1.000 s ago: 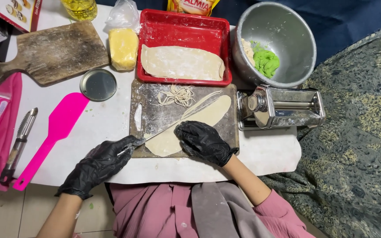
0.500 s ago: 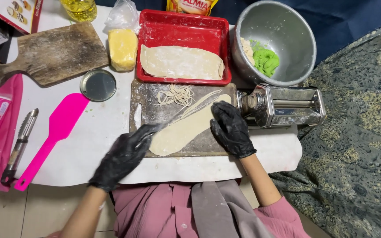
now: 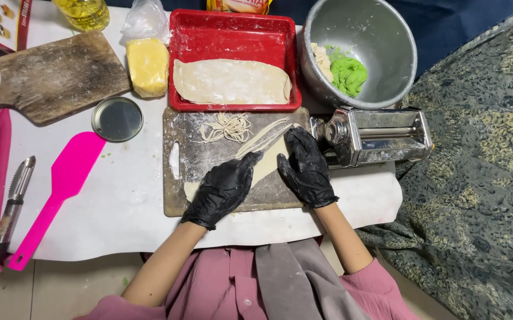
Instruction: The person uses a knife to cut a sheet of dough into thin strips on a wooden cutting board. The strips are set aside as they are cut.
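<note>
A dark floured cutting board (image 3: 179, 195) lies in front of me with a long pale dough sheet (image 3: 267, 169) set diagonally on it. My left hand (image 3: 224, 188), in a black glove, lies over the sheet's lower left part with its fingers curled onto the dough. My right hand (image 3: 307, 167), also in a black glove, grips the sheet's upper right end, next to the metal pasta machine (image 3: 381, 136). Thin cut strips (image 3: 265, 135) run along the dough's upper edge. A small pile of noodles (image 3: 227, 126) rests near the board's top.
Behind the board, a red tray (image 3: 232, 26) holds another dough sheet (image 3: 229, 82). A steel bowl (image 3: 381, 35) contains green dough (image 3: 349, 74). To the left are a yellow block (image 3: 147, 66), round lid (image 3: 117, 118), wooden board (image 3: 55, 77), pink spatula (image 3: 61, 189) and peeler (image 3: 12, 207).
My right hand slid from the dough's lower middle up to its right end by the machine. My left hand came in from the board's left edge onto the dough.
</note>
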